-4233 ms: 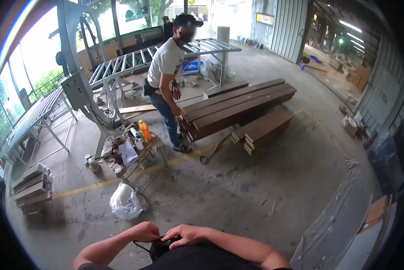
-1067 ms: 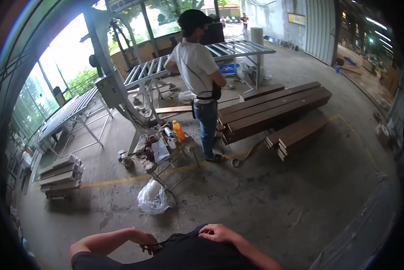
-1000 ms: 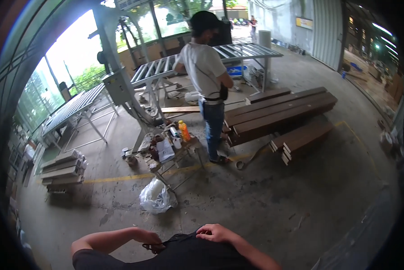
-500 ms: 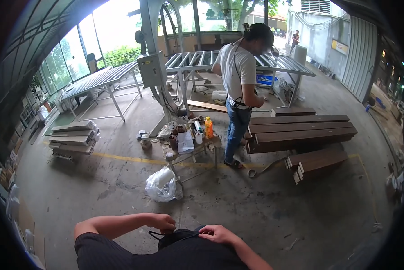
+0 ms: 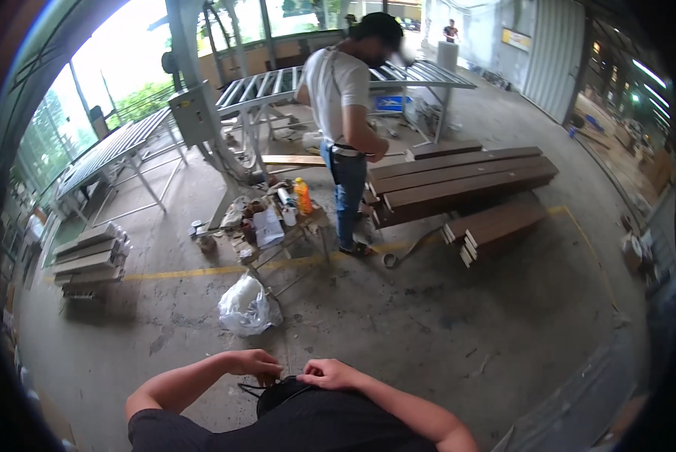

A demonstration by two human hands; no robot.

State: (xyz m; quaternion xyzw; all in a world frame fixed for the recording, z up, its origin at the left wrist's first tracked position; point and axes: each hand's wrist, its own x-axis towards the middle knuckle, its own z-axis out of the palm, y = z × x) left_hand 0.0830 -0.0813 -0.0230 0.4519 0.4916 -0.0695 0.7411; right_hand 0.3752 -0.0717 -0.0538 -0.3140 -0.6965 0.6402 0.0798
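Near the bottom edge, the left hand [image 5: 256, 364] and right hand [image 5: 330, 372] both pinch a thin black strap [image 5: 274, 386] against the dark shirt, fingers curled shut on it. Beyond lies rough grey concrete floor [image 5: 443, 331], a crumpled clear plastic bag [image 5: 244, 307], and long brown planks [image 5: 458, 181] stacked far right beside a standing person [image 5: 345, 113].

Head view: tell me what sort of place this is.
Probably an open-sided timber workshop or warehouse: stacked dark wooden planks on a concrete floor, metal roller conveyor tables, and corrugated metal walls.
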